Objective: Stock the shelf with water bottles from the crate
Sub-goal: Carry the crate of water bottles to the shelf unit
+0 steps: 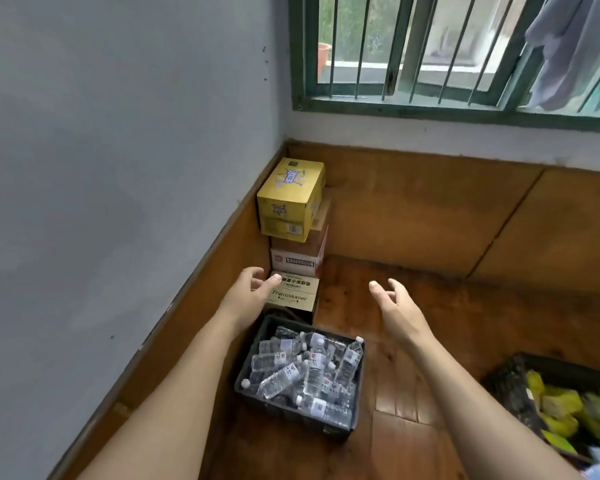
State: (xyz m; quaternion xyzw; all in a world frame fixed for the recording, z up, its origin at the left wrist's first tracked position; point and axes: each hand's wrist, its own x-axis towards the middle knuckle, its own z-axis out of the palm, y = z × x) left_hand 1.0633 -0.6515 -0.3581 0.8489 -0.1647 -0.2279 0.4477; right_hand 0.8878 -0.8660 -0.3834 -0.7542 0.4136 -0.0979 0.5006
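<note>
From the head camera, the crate (pixel 257 368) is sitting on the wooden floor (pixel 413 341) at about six o'clock, dark plastic, heaped with small clear water bottles (pixel 291 372) lying every which way. Both arms are reaching out over it. The left hand (pixel 248 294) is hanging above the crate's far left corner, at about eleven o'clock from it, fingers spread and holding nothing. The right hand (pixel 395 303) is hovering at about one o'clock from the crate, also spread and empty. Beyond, at twelve o'clock, cardboard boxes (pixel 291 199) are standing stacked in the corner. No shelf is showing here.

The bottles look full, so probably light singly but heavy as a crateful. Their thin plastic is likely dimpling under a squeeze and a bit slick; taking each around the middle, on the label, seems safest.
</note>
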